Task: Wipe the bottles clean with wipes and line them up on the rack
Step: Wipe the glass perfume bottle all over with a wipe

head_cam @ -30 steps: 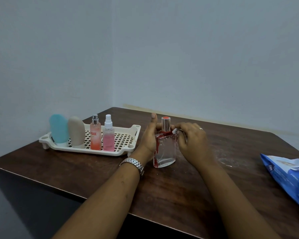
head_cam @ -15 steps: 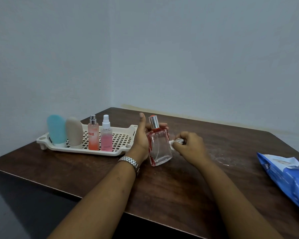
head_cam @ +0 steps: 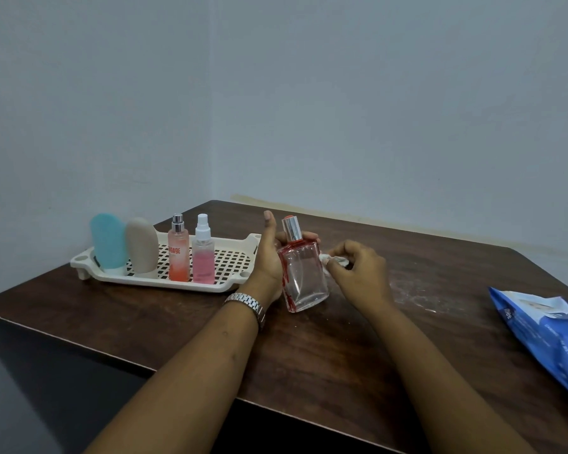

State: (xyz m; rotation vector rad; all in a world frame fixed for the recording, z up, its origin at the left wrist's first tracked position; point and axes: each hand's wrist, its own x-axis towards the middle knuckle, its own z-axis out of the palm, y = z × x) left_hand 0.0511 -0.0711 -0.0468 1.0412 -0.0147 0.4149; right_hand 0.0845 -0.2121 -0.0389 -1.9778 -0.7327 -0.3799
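A clear square glass bottle [head_cam: 304,276] with red edges and a silver cap leans left, gripped from behind by my left hand [head_cam: 269,257]. Beside its right shoulder, my right hand [head_cam: 358,273] pinches a crumpled white wipe [head_cam: 331,259]. On the left stands a cream slotted rack [head_cam: 230,276]. It holds a teal bottle [head_cam: 108,240], a beige bottle [head_cam: 142,247], an orange spray bottle [head_cam: 178,253] and a pink spray bottle [head_cam: 203,255], all upright in a row.
The brown table [head_cam: 309,355] has its near edge running from left to lower right. A blue wipes pack [head_cam: 548,332] lies at the right edge. Whitish smears [head_cam: 417,293] mark the wood right of my hands. Walls close off the back and left.
The bottle has tilted left and shifted toward the rack in my left hand. My right hand came off the bottle's neck and now holds the wipe at its right side.
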